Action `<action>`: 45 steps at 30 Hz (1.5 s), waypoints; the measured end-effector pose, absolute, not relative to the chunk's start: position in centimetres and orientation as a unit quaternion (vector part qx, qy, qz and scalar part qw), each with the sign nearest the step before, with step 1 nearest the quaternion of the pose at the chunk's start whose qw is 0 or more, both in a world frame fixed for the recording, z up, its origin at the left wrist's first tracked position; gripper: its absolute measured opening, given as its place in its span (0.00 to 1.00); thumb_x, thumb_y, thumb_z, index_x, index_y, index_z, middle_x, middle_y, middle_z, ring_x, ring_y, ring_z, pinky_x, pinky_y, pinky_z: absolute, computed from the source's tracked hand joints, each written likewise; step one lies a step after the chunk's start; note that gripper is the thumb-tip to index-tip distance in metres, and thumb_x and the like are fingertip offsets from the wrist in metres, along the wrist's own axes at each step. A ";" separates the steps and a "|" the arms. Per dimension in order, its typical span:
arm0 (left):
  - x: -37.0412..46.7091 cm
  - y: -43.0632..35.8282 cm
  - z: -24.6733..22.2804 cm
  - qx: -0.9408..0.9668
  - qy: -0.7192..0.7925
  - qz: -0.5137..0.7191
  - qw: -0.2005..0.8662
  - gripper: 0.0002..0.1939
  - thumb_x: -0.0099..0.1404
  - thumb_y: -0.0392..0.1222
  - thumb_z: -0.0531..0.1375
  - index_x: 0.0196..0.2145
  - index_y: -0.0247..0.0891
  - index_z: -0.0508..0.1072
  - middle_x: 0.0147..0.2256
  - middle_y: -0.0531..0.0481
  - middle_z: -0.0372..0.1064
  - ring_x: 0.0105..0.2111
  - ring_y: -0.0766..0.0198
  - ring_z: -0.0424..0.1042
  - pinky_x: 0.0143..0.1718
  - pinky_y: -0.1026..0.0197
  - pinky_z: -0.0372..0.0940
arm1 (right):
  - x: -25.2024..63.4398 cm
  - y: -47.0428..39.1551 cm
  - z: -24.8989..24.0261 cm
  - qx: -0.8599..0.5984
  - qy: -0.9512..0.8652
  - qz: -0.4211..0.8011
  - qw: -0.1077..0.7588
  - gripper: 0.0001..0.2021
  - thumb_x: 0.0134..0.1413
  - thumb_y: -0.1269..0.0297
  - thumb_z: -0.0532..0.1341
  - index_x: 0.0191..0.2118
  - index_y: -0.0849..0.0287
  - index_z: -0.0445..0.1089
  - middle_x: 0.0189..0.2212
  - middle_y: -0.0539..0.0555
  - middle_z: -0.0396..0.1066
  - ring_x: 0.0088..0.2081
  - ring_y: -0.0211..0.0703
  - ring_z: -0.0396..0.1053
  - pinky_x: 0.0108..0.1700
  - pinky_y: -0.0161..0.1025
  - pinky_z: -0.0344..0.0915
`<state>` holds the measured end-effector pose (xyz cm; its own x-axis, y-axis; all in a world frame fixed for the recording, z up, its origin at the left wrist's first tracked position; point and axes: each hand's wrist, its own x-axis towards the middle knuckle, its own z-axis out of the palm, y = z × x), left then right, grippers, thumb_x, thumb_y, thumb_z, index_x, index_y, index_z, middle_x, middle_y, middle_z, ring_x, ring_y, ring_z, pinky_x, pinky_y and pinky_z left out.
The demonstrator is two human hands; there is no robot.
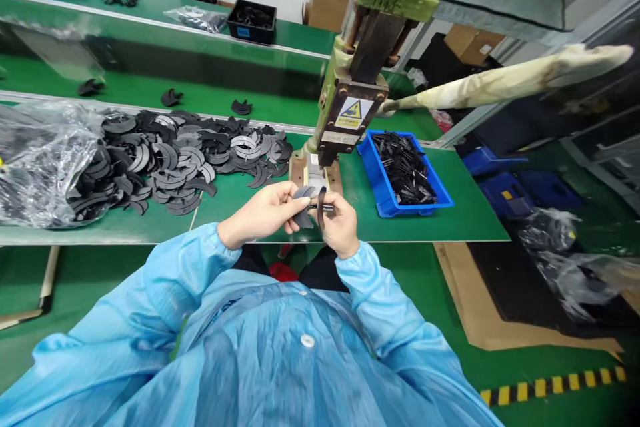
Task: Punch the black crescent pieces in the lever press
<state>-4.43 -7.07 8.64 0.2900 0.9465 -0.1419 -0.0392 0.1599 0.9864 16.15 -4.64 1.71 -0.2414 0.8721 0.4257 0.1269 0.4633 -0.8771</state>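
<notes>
My left hand (270,210) pinches a dark grey curved plastic piece (304,207) between thumb and fingers. Beside it, my right hand (340,220) grips a thin black curved piece (321,205), and a small dark part shows at its fingertips. The two held pieces are close together; whether they touch, I cannot tell. Both hands are just in front of the base of a green hand press (345,100). To the left lies a large heap of similar curved pieces (185,153), and to the right a blue bin (383,197) holds many thin black parts (405,167).
A clear plastic bag (45,167) spills curved pieces onto the green bench (240,217). The press lever (505,80), wrapped in pale cloth, reaches out to the right. Behind, a green conveyor (200,90) carries several pieces, and a black bin (253,21) stands further back.
</notes>
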 end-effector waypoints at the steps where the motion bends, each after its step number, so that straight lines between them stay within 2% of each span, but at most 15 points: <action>1: -4.2 -7.3 8.6 0.510 0.445 0.396 0.621 0.24 0.65 0.60 0.73 0.34 0.40 0.68 0.22 0.53 0.74 0.19 0.66 0.75 0.21 0.66 0.70 | 16.0 -4.9 1.6 -0.364 -0.694 0.367 0.501 0.16 0.61 0.46 0.70 0.43 0.53 0.75 0.39 0.53 0.80 0.41 0.43 0.79 0.48 0.44 0.79; 7: -4.1 -7.2 8.4 0.497 0.449 0.359 0.651 0.24 0.65 0.59 0.74 0.33 0.40 0.68 0.21 0.53 0.71 0.19 0.65 0.74 0.21 0.66 0.69 | 16.3 -5.7 1.2 -0.369 -0.713 0.324 0.501 0.14 0.65 0.48 0.66 0.39 0.54 0.74 0.38 0.54 0.78 0.41 0.44 0.77 0.47 0.45 0.77; 13: -4.9 -5.9 8.3 0.512 0.455 0.321 0.654 0.25 0.65 0.61 0.73 0.33 0.40 0.67 0.20 0.52 0.70 0.19 0.65 0.72 0.21 0.65 0.67 | 17.2 -5.8 2.5 -0.355 -0.768 0.261 0.464 0.09 0.69 0.55 0.62 0.46 0.54 0.75 0.39 0.54 0.80 0.40 0.42 0.77 0.47 0.44 0.74; 15: -5.0 -6.1 8.3 0.528 0.478 0.347 0.610 0.23 0.66 0.61 0.72 0.35 0.40 0.69 0.23 0.52 0.71 0.21 0.65 0.71 0.23 0.64 0.67 | 17.7 -5.6 3.0 -0.345 -0.788 0.236 0.451 0.09 0.69 0.57 0.62 0.46 0.54 0.75 0.40 0.55 0.80 0.41 0.43 0.77 0.47 0.45 0.73; 18: -4.7 -6.9 8.5 0.587 0.521 0.430 0.446 0.17 0.67 0.55 0.71 0.38 0.41 0.73 0.32 0.50 0.72 0.29 0.64 0.72 0.31 0.62 0.68 | 18.4 -5.3 3.1 -0.328 -0.813 0.206 0.435 0.07 0.69 0.58 0.62 0.45 0.54 0.75 0.40 0.56 0.80 0.42 0.45 0.76 0.47 0.46 0.73; 21: -4.2 -7.5 8.4 0.667 0.512 0.421 0.339 0.14 0.68 0.52 0.70 0.32 0.41 0.74 0.33 0.49 0.69 0.33 0.63 0.68 0.35 0.61 0.65 | 18.6 -5.2 2.8 -0.314 -0.830 0.185 0.422 0.07 0.68 0.59 0.62 0.45 0.54 0.75 0.40 0.56 0.80 0.43 0.46 0.76 0.47 0.48 0.74; 24: -3.8 -7.3 7.8 0.669 0.508 0.379 0.387 0.18 0.70 0.52 0.67 0.27 0.41 0.71 0.28 0.51 0.64 0.28 0.64 0.61 0.30 0.61 0.58 | 18.8 -5.2 2.5 -0.305 -0.838 0.172 0.418 0.06 0.67 0.60 0.62 0.44 0.53 0.75 0.39 0.56 0.79 0.41 0.46 0.75 0.46 0.48 0.74; 28: -3.6 -6.7 7.0 0.600 0.509 0.376 0.489 0.22 0.67 0.57 0.69 0.26 0.40 0.68 0.24 0.55 0.58 0.25 0.67 0.56 0.26 0.62 0.52 | 18.8 -5.5 2.3 -0.289 -0.839 0.173 0.427 0.05 0.67 0.61 0.62 0.44 0.52 0.75 0.38 0.55 0.79 0.40 0.45 0.76 0.45 0.47 0.75; 33: -3.7 -6.3 7.1 0.547 0.438 0.390 0.597 0.22 0.64 0.61 0.72 0.37 0.40 0.74 0.32 0.53 0.71 0.29 0.67 0.68 0.31 0.64 0.66 | 19.1 -5.4 2.5 -0.298 -0.813 0.184 0.465 0.07 0.68 0.63 0.62 0.48 0.52 0.75 0.42 0.55 0.81 0.44 0.45 0.79 0.48 0.48 0.78; 36: -4.7 -5.0 6.6 0.533 0.420 0.356 0.643 0.25 0.64 0.64 0.71 0.35 0.38 0.75 0.28 0.53 0.71 0.24 0.68 0.69 0.27 0.64 0.67 | 20.3 -4.7 2.2 -0.325 -0.805 0.192 0.458 0.11 0.66 0.62 0.64 0.52 0.51 0.76 0.44 0.55 0.81 0.45 0.45 0.80 0.49 0.47 0.79; 40: -7.3 0.2 5.2 0.443 0.537 0.439 0.568 0.21 0.66 0.55 0.73 0.32 0.36 0.72 0.25 0.52 0.72 0.21 0.71 0.70 0.24 0.69 0.68 | 23.4 -3.4 0.2 -0.426 -0.746 0.175 0.481 0.16 0.69 0.60 0.62 0.59 0.54 0.72 0.47 0.58 0.79 0.48 0.46 0.79 0.53 0.50 0.79; 45: -8.2 11.8 5.1 0.343 0.623 0.450 0.539 0.17 0.67 0.41 0.74 0.31 0.37 0.68 0.24 0.51 0.71 0.21 0.70 0.72 0.25 0.69 0.71 | 25.6 -2.5 -3.0 -0.492 -0.703 0.142 0.492 0.11 0.70 0.59 0.60 0.52 0.55 0.74 0.43 0.58 0.78 0.44 0.48 0.79 0.47 0.50 0.80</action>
<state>-8.24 11.75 5.13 -0.1829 0.9134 -0.3636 -0.0580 0.3592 0.9315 25.61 -2.47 -3.04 -0.0302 0.8329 0.5527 0.5527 0.4746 -0.6851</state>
